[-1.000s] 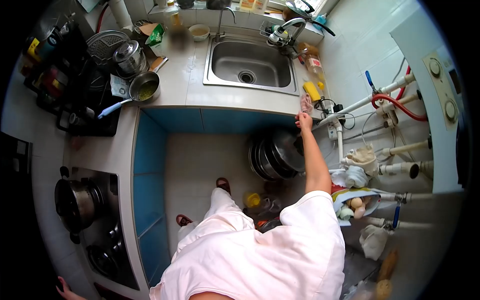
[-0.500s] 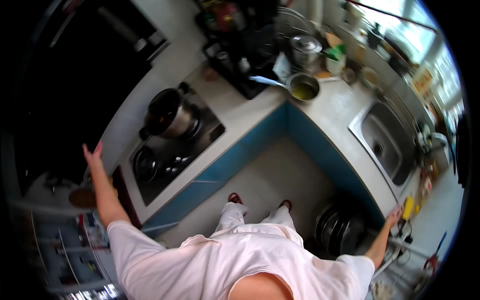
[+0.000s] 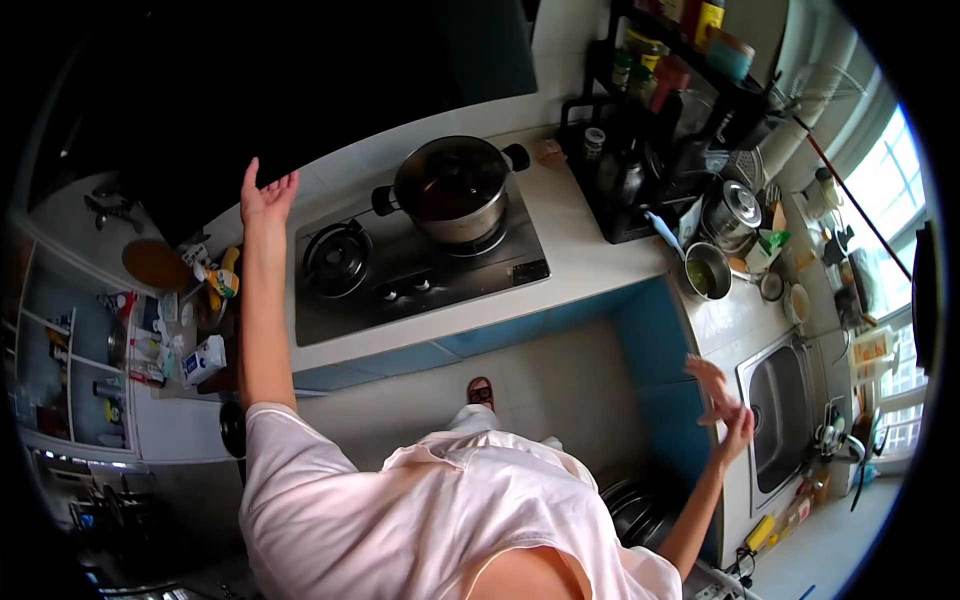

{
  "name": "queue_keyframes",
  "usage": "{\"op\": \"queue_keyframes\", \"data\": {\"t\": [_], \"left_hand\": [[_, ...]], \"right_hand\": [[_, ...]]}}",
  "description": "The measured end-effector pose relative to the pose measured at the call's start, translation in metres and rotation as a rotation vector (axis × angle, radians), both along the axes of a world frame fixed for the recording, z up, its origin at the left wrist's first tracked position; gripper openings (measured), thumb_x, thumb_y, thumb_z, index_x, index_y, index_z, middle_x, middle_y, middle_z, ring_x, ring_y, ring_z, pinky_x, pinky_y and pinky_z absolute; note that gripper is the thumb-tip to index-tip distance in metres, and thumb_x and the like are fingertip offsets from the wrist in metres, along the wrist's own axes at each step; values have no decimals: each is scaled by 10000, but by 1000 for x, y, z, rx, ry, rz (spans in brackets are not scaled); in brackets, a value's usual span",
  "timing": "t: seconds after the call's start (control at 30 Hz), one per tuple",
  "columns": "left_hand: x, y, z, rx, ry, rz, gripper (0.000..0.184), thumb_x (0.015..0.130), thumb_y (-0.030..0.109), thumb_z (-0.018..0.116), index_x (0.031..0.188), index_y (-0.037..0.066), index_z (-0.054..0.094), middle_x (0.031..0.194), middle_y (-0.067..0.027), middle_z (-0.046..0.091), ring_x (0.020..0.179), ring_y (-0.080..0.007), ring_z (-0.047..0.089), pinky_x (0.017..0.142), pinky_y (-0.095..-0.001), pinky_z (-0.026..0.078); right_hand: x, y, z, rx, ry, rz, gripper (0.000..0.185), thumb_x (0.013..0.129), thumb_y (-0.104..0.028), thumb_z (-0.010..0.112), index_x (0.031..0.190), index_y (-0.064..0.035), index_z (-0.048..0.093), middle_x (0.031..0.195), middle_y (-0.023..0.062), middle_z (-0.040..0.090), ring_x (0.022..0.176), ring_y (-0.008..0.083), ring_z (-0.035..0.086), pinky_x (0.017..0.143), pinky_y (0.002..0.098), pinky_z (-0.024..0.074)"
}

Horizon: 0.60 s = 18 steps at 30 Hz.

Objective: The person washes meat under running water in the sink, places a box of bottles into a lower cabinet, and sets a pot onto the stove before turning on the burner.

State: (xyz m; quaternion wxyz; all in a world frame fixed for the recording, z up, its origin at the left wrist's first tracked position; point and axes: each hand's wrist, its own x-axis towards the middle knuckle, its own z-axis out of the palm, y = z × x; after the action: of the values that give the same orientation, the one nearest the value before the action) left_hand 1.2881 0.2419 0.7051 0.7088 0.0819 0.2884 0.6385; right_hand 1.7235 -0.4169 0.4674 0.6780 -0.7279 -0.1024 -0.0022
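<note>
My left hand (image 3: 268, 200) is raised at the left of the stove, palm up with its fingers apart and nothing in it. My right hand (image 3: 738, 430) is closed on a thin, pinkish, translucent glove-like item (image 3: 711, 386), which hangs out beyond my fingers near the counter edge by the sink (image 3: 778, 415). Between the two hands, the black gas stove (image 3: 400, 310) bears a large lidded pot (image 3: 452, 190) on its right burner. The left burner (image 3: 337, 258) has no pot on it.
A saucepan (image 3: 708, 272) with greenish contents stands on the counter corner, beside a steel lidded pot (image 3: 732, 207). Behind is a black rack (image 3: 640, 130) of jars. Dark pans (image 3: 635, 508) sit on the floor under the counter. A yellow sponge (image 3: 760, 532) lies beyond the sink.
The view has turned left from the sink to the stove. My right hand has lifted the pinkish item off the counter by the sponge. My left arm has come up beside the stove.
</note>
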Motion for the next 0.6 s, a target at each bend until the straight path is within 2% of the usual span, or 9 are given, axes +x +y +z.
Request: {"op": "queue_keyframes", "data": {"t": [0.13, 0.2, 0.27, 0.4, 0.43, 0.47, 0.53, 0.57, 0.6], "left_hand": [[-3, -6, -1, 105, 10, -97, 570, 743, 140, 685, 1158, -87, 366, 1255, -155, 413, 1220, -290, 350, 1019, -416, 303], [-4, -8, 2, 63, -21, -91, 505, 766, 117, 655, 1135, -96, 384, 1233, -178, 426, 1232, -296, 340, 1028, -425, 302], [-9, -8, -4, 116, -32, -137, 471, 777, 105, 639, 1122, -102, 394, 1218, -189, 436, 1238, -301, 333, 1031, -429, 302], [-25, -2, -40, 384, 95, -326, 410, 849, 146, 555, 1131, -91, 374, 1231, -226, 424, 1176, -335, 417, 1015, -428, 334], [-23, -12, -58, 487, 306, -277, 397, 863, 168, 537, 1158, -47, 378, 1212, -228, 442, 1127, -339, 471, 988, -426, 369], [-14, -37, -68, 458, 409, -198, 403, 852, 135, 545, 1194, 4, 378, 1158, -184, 481, 1065, -300, 516, 931, -391, 420], [-7, -76, -118, 512, 563, -419, 516, 772, 54, 614, 1234, 57, 384, 1094, -81, 493, 958, -169, 530, 840, -290, 447], [0, -102, -145, 470, 561, -492, 580, 727, 48, 663, 1239, 70, 391, 1090, -68, 499, 978, -142, 514, 841, -267, 434], [2, -118, -199, 608, 688, -558, 624, 714, 65, 692, 1255, 63, 381, 1159, -58, 479, 1061, -148, 476, 862, -277, 415]], "right_hand": [[-38, 134, 26, 57, 33, 329, 163, 899, -183, 520, 882, -31, 574, 806, 10, 561, 770, 80, 519, 715, 224, 411], [-76, 206, 53, 102, 113, 304, 135, 888, -133, 530, 797, -39, 565, 734, -15, 542, 689, 63, 484, 642, 198, 381], [-105, 258, 75, 164, 124, 526, 143, 880, -123, 543, 768, -35, 558, 730, -17, 537, 676, 51, 471, 633, 189, 372], [-153, 338, 80, 125, 136, 878, 149, 877, -124, 548, 768, -23, 553, 743, -3, 533, 711, 59, 489, 653, 201, 380], [-168, 357, 82, 134, 135, 945, 160, 883, -117, 536, 755, -21, 545, 730, 1, 530, 684, 69, 500, 641, 196, 385], [-182, 375, 83, 148, 134, 1014, 173, 890, -109, 524, 742, -20, 538, 717, 6, 528, 658, 79, 512, 630, 192, 391], [-209, 403, 88, 169, 253, 1163, 171, 889, -113, 529, 752, -11, 535, 735, 27, 535, 663, 113, 567, 633, 215, 431], [-219, 416, 73, 198, 266, 1235, 178, 893, -123, 526, 758, -7, 530, 754, 42, 548, 674, 141, 601, 641, 239, 460], [-233, 425, 72, 176, 372, 1255, 166, 886, -116, 535, 760, -7, 539, 762, 33, 552, 688, 128, 581, 660, 238, 452]]}}
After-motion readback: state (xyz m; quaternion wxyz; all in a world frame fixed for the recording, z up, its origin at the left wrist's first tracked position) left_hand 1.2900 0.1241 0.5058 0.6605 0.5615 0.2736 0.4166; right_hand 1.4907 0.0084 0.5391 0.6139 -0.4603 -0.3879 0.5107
